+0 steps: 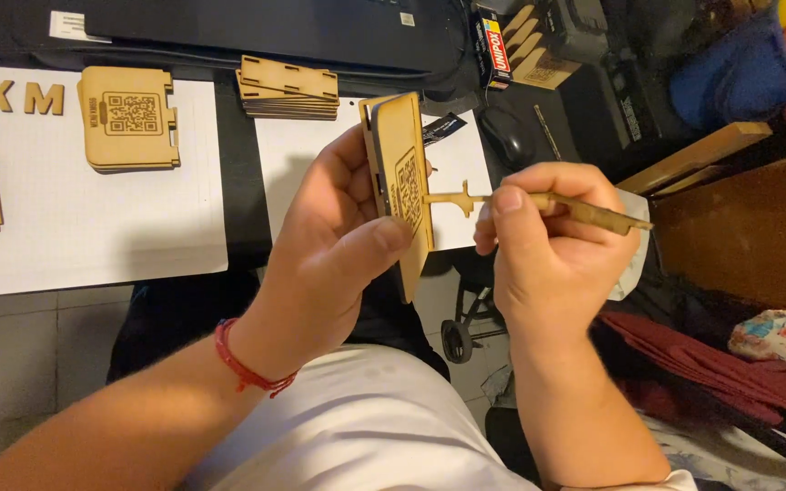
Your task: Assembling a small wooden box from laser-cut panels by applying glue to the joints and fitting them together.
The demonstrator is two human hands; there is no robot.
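Note:
My left hand [329, 245] grips a thin laser-cut wooden panel [404, 182] with an engraved square code, held nearly edge-on above my lap. My right hand [543, 245] pinches a long narrow wooden strip [584, 211] with a notched end. The strip's tip touches the panel's face near its middle. A red string bracelet [240, 364] sits on my left wrist.
White sheets [93, 227] on a dark desk carry stacks of similar wooden panels [129, 118], another stack [288, 88] and wooden letters [25, 95]. A black mouse [507, 136], a glue box [495, 45] and a chair caster [457, 341] lie nearby. Cluttered cloth fills the right.

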